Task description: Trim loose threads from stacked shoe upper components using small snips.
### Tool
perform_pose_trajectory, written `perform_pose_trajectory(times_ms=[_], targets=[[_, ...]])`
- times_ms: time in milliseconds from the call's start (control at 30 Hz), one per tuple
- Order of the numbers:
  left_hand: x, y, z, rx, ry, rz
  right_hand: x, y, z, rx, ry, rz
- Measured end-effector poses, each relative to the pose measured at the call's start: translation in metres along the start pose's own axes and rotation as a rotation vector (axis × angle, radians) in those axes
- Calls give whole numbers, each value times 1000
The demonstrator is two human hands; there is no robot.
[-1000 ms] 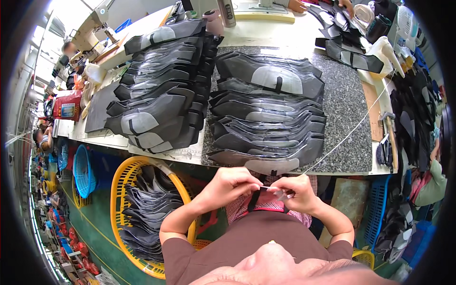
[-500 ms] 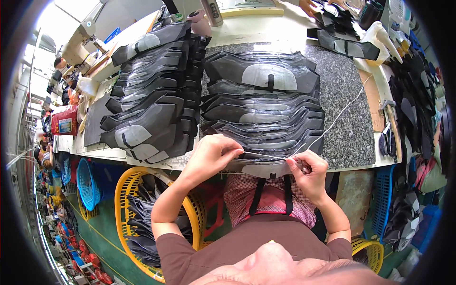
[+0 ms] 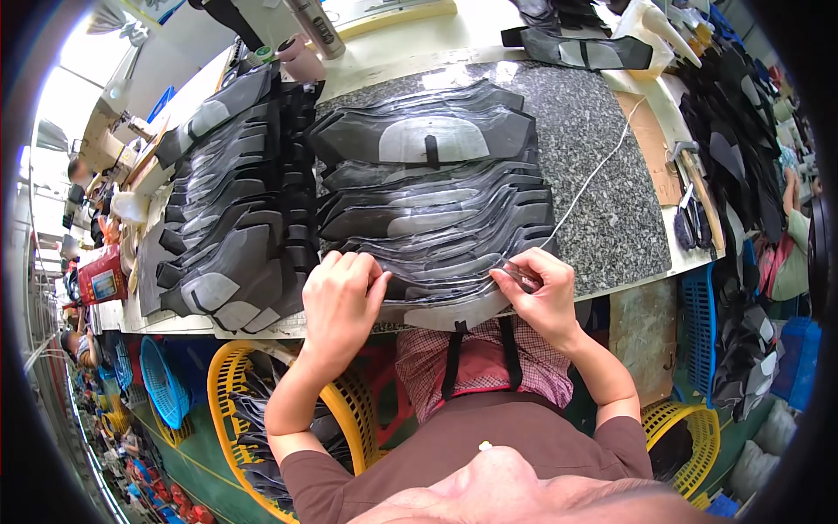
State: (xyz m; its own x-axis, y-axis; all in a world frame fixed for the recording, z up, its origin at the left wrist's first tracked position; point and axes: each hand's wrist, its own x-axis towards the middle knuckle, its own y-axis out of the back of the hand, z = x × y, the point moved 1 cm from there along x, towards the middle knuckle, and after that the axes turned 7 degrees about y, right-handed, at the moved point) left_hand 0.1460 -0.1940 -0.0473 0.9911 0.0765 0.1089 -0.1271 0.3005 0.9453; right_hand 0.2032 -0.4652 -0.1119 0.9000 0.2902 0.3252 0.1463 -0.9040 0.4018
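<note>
Dark grey shaped sheet pieces [image 3: 436,140] with lighter grey patches lie overlapped in a row in front of me. A thin white cord [image 3: 587,185] runs from the far right of the table down to my right hand [image 3: 543,284], which pinches it by the right part of the nearest piece [image 3: 445,312]. My left hand [image 3: 342,299] is closed, thumb against curled fingers, at that piece's left end. What those fingers hold is hidden. The nearest piece hangs a little over the table's front edge.
Another overlapped row of pieces [image 3: 223,210] stands on the left. A speckled stone slab [image 3: 602,218] lies under the work. Scissors [image 3: 692,218] rest at the right edge. A yellow basket [image 3: 229,410] of dark pieces stands below the table; a steel flask [image 3: 316,31] stands at the back.
My hands have moved apart: the left one went left and lower toward the nearest piece's end. The view has turned slightly. The cord stretched between the hands no longer shows clearly.
</note>
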Motion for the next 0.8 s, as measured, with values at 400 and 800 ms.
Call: perform_pose_trajectory(times_ms=[400, 800], targets=[[32, -40, 77, -297, -251, -248, 8, 26, 29, 165, -65, -53], [44, -47, 91, -248, -232, -256, 34, 35, 34, -139, 341, 77]])
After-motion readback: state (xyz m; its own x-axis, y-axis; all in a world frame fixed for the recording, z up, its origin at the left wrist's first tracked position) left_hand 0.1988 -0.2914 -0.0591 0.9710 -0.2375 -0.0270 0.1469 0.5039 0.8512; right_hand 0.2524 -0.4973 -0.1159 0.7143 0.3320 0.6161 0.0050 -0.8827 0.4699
